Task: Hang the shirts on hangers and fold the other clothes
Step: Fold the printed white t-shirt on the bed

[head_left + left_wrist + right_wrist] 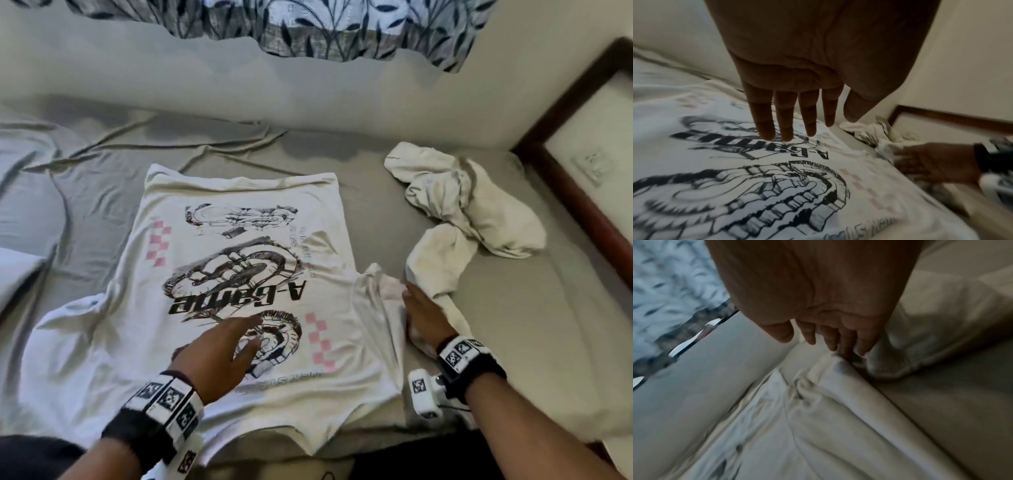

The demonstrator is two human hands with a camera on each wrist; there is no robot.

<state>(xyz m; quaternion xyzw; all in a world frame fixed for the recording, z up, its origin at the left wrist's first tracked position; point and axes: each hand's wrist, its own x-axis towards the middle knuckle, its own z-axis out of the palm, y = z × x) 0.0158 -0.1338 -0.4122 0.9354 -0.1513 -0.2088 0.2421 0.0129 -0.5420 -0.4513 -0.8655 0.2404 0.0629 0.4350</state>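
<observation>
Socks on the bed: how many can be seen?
3 white socks, all right of the printed T-shirt: one far, one beside it toward the bed's right edge, one nearest, by the right hand. They overlap, so more may be hidden.

Both forearms are bare. The left wrist (164, 407) wears a black fuzzy band under white blocks printed with black square-code markers. The right wrist (469, 363) has the same band and markers, plus a small white camera unit (423, 394) bearing 1 marker.

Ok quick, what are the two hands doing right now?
Left hand: open, fingers spread flat over the printed T-shirt.
Right hand: open, fingers resting on the T-shirt's sleeve, gripping nothing.
</observation>
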